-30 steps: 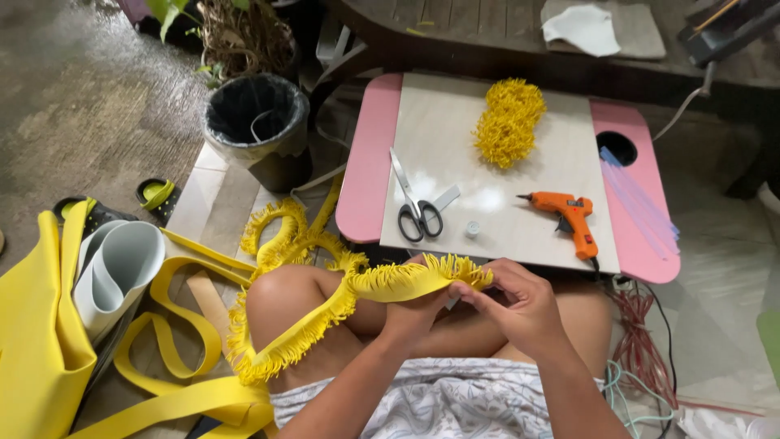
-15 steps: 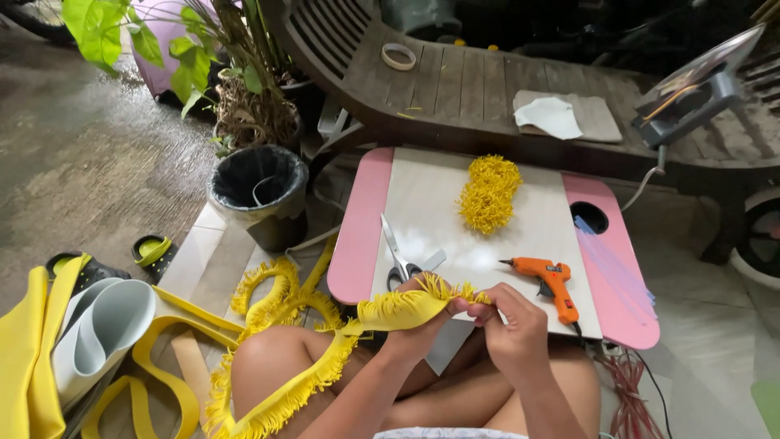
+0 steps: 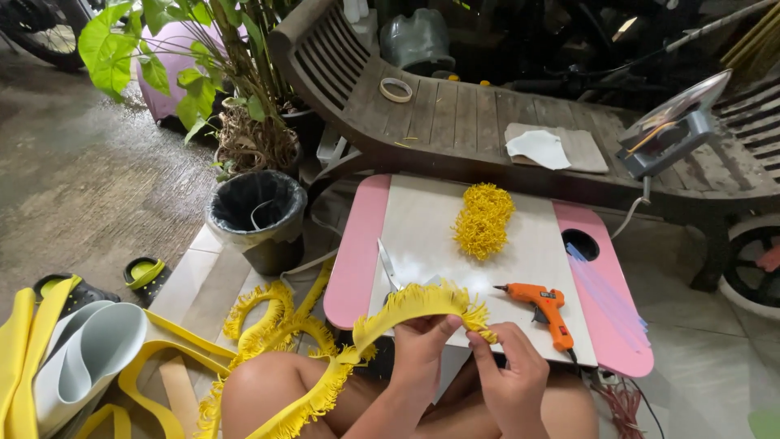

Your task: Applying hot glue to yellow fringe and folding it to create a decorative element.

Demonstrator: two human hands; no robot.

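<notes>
Both hands meet low in the near middle of the scene, above the person's bare knees; the left hand (image 3: 424, 341) is closed on a yellow fringed strip (image 3: 410, 302), thumb and fingers pinching its upper edge, and the right hand (image 3: 510, 375) pinches the same strip's end just to the right, fingertips curled onto the fringe. The strip arches up over the near edge of a small pink-sided table (image 3: 357, 252) and trails down to the left across one knee, into a loose heap of more yellow fringe on the floor. On the table's pale top lie a pair of scissors (image 3: 388, 268) at the near left, an orange glue gun (image 3: 543, 307) just right of the hands, and a yellow fringed ball (image 3: 484, 219) toward the far side; well to the left stands a black bin (image 3: 256, 213) beside a potted plant (image 3: 244, 89); beyond the table runs a wooden lounger (image 3: 455, 114).
</notes>
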